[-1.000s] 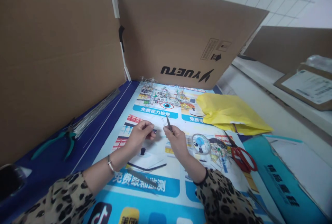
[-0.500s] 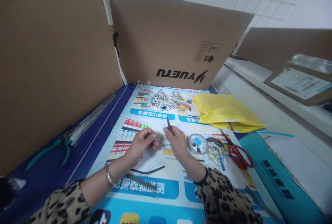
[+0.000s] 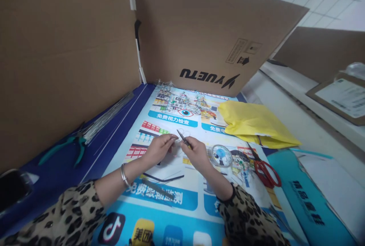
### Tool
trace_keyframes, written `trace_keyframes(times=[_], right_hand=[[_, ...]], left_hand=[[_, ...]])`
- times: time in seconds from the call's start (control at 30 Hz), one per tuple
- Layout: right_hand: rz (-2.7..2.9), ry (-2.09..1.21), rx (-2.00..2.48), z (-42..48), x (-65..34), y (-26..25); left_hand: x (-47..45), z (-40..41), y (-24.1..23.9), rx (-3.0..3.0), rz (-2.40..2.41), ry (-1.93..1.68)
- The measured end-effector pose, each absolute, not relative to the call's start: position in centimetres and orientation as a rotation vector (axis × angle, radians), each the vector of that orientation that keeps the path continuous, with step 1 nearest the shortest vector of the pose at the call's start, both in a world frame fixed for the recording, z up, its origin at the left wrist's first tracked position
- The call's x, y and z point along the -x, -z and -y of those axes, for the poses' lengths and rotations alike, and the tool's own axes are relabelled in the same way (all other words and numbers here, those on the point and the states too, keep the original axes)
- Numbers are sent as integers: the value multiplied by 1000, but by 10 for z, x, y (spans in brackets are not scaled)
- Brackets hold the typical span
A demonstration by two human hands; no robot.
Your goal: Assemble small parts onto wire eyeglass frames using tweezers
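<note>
My right hand is closed round a slim, dark, pointed metal tool, its tip angled up and left; the frame does not settle its exact kind. Just left of it, my left hand is closed in a pinch, fingertips almost at the tool. Fine wire loops faintly around the fingertips, and what the left fingers grip is too small to make out clearly. A clear round dish sits right of my right hand. Beneath my left forearm lies a bundle of thin dark strands.
Teal-handled pliers and a bundle of silvery wires lie at left. Tangled wire pieces spread at the back. Rightward are a yellow bag, red scissors and a teal folder. Cardboard walls stand behind.
The view has shifted, so the surroundings appear further right. The tool's tip has swung leftward toward my left fingertips, and my left fingers have drawn closer together.
</note>
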State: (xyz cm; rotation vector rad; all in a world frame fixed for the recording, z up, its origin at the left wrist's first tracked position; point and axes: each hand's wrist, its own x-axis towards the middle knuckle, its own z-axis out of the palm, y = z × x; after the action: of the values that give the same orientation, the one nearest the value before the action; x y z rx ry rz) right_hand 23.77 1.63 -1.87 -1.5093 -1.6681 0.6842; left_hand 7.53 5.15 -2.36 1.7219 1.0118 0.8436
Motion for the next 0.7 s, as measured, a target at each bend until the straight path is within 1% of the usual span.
trace_keyframes(times=[0.4,0.57,0.7], right_hand=[[1633,-665,1522,-16,-239,20],[1660,-683,1496,-17,-238,21],[1647,-602,1548,-20,-244,20]], left_hand=[[-73,-50,24,-1993,-1055,-744],[-73,-52,26,-1847,-1066,-771],[-72,-56,31,-1710,-1074,-810]])
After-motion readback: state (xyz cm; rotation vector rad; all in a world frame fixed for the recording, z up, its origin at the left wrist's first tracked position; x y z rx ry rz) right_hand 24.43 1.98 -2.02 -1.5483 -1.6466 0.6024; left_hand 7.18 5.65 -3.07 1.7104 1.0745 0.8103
